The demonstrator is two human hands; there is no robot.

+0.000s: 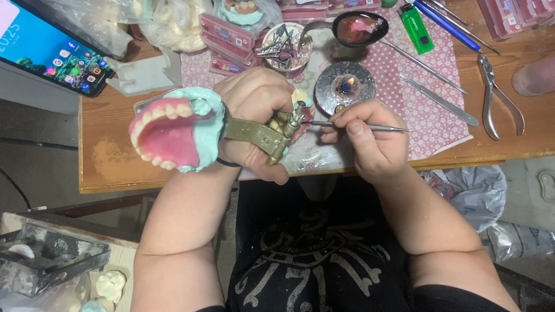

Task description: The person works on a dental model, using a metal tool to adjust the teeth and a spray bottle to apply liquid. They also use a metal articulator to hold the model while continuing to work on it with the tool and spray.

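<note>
The left hand was closed tight around a brass hinged frame at the centre of the picture, and the right hand beside it pinched a thin metal pick, tip aimed at the frame's joint. From the frame, toward the left, hung a denture — pink gum plate, a curved row of pale teeth — set in a mint-green plaster base. Just above the right hand a small round burner showed a flame. Flat pink packets lay stacked at upper centre, more at the upper right corner; a green lighter lay right of them. A small round dish held metal bits, and a spoon held pink wax. Pliers lay at the right, a lit phone at upper left.
</note>
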